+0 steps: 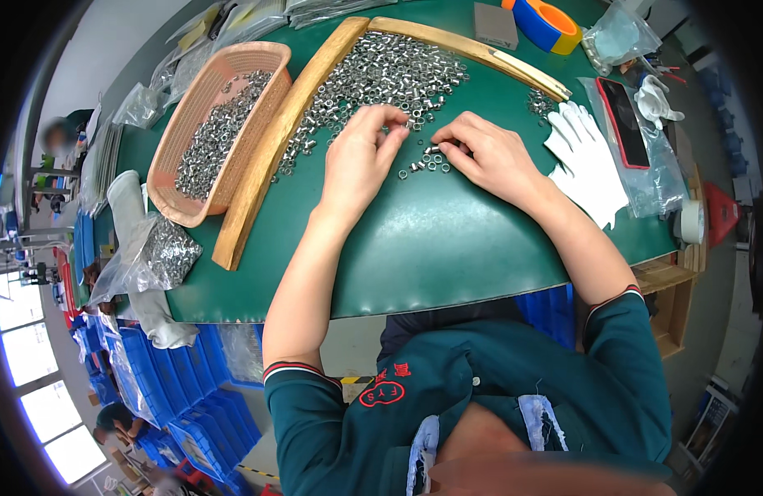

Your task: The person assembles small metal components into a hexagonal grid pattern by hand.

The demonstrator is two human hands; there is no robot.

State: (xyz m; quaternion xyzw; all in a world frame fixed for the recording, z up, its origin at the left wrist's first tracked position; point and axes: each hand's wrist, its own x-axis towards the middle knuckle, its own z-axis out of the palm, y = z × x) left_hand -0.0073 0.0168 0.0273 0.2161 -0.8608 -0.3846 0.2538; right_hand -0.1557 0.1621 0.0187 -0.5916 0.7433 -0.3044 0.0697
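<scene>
A heap of small shiny metal rings (381, 70) lies on the green table, between two wooden strips that meet at the far end. At the heap's near edge, my left hand (358, 165) has thumb and forefinger pinched together; what is between the tips is too small to make out. My right hand (495, 159) is closed a little to the right, its fingers curled and thumb against forefinger, hiding anything in them. Right beside its fingertips, several loose metal rings (431, 162) are scattered on the tabletop, in front of the heap.
Left of the long wooden strip (270, 165) stands a pink basket (165, 157) holding more metal rings. Near it lies a clear bag of metal pieces (170, 252). White gloves (584, 161), a red-edged phone (623, 124), a grey block (495, 25) and a blue-and-orange ring-shaped object (551, 29) are on the right.
</scene>
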